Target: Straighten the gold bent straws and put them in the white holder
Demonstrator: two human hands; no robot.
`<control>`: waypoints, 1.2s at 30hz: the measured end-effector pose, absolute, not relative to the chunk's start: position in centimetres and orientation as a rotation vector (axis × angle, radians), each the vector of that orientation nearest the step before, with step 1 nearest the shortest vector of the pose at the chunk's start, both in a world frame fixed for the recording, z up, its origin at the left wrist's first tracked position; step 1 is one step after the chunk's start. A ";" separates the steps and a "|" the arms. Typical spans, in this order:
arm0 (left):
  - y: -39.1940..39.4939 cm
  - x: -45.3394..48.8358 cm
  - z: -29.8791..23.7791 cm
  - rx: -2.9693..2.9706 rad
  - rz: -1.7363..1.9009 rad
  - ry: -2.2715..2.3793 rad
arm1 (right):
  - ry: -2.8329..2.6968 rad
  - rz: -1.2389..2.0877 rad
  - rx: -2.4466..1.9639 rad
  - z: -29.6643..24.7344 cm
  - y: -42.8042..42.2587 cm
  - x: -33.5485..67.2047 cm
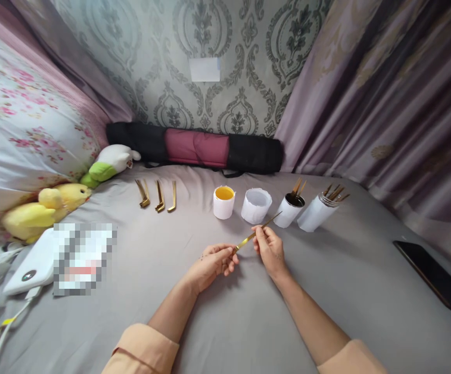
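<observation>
Between my two hands runs a slim gold-coloured stick point(244, 242), slanting up to the right toward a thin, darker tip. My left hand point(217, 262) pinches its lower end between thumb and fingers. Farther up, my right hand point(269, 248) grips the same stick with thumb and fingertips. Whether it is one piece or two joined, I cannot tell. Just beyond my hands stand white-wrapped cups: one with a yellow inside point(224, 208), one pale inside point(255, 210), and a dark-mouthed one point(285, 214) holding brown sticks. A fourth, tilted cup point(311, 215) holds several more thin sticks.
Three groups of bent gold-coloured pieces point(159, 197) lie on the grey sheet point(209, 322) at left. A white power bank point(30, 262) with a cable and plush toys point(50, 208) sit farther left. A phone point(433, 275) lies right; a black-and-maroon bag point(197, 147) lies along the wall.
</observation>
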State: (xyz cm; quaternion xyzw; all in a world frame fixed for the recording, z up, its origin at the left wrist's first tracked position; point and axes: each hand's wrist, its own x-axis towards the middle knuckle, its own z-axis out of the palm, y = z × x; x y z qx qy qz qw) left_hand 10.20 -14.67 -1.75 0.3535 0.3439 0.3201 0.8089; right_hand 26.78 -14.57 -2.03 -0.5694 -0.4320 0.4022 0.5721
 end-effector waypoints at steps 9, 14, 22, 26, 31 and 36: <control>-14.7 10.1 -1.8 0.754 0.681 0.731 | -0.969 0.894 -1.292 -1.8 -14.3 27.6; -14.6 10.1 -1.8 0.756 0.672 0.746 | -0.951 0.870 -1.274 -1.7 -14.2 28.0; -14.6 10.0 -1.9 0.745 0.676 0.742 | -0.847 0.826 -1.225 -1.5 -13.7 28.8; -14.6 10.0 -1.9 0.748 0.680 0.727 | -0.794 0.827 -1.174 -1.3 -13.5 29.5; -14.6 10.0 -2.0 0.744 0.682 0.728 | -0.756 0.815 -1.147 -1.2 -13.1 30.3; -14.6 10.1 -2.2 0.748 0.687 0.725 | -0.737 0.812 -1.115 -1.0 -13.0 30.9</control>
